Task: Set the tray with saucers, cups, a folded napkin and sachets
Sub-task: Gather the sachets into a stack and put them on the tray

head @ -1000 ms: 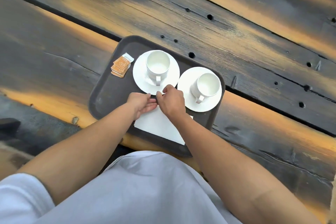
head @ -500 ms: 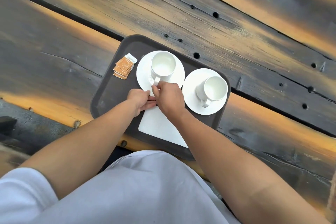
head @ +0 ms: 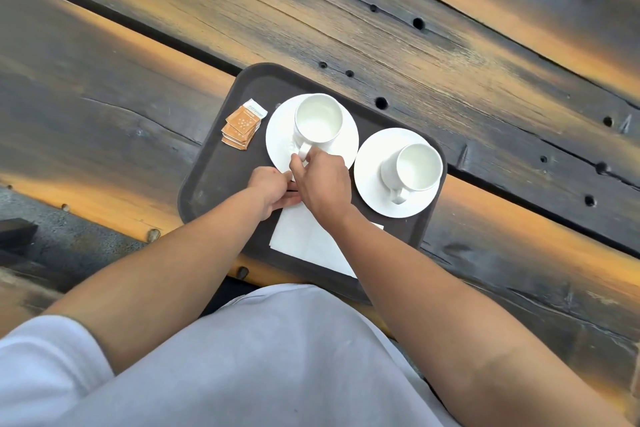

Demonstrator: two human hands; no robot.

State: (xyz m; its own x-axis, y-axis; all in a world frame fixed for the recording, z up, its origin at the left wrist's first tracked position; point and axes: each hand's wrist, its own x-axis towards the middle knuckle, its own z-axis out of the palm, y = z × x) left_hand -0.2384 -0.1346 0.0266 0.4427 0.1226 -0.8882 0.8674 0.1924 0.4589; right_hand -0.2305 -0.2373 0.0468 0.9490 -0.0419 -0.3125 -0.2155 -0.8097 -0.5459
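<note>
Napkin: the white napkin (head: 304, 243) lies at 6 o'clock on the tray (head: 214, 184), and its far corner is lifted between both hands.
Left hand: the left hand (head: 272, 187) pinches that corner with its fingers curled.
Right hand: the right hand (head: 320, 184) has its fingers curled onto the same corner, and its index tip is just beside the left cup's handle.
Cups and saucers: done. The left cup (head: 318, 120) stands on the left saucer (head: 280, 135) at 12 o'clock. The right cup (head: 417, 166) stands on the right saucer (head: 372, 156) at 3 o'clock. Both cups are upright.
Sachets: done. The brown sachets (head: 242, 126) are stacked at 10 o'clock.
Left to do: apparently only finishing the napkin's fold and laying it flat.
Surface: the tray sits at the near edge of the weathered plank surface (head: 450, 45).
</note>
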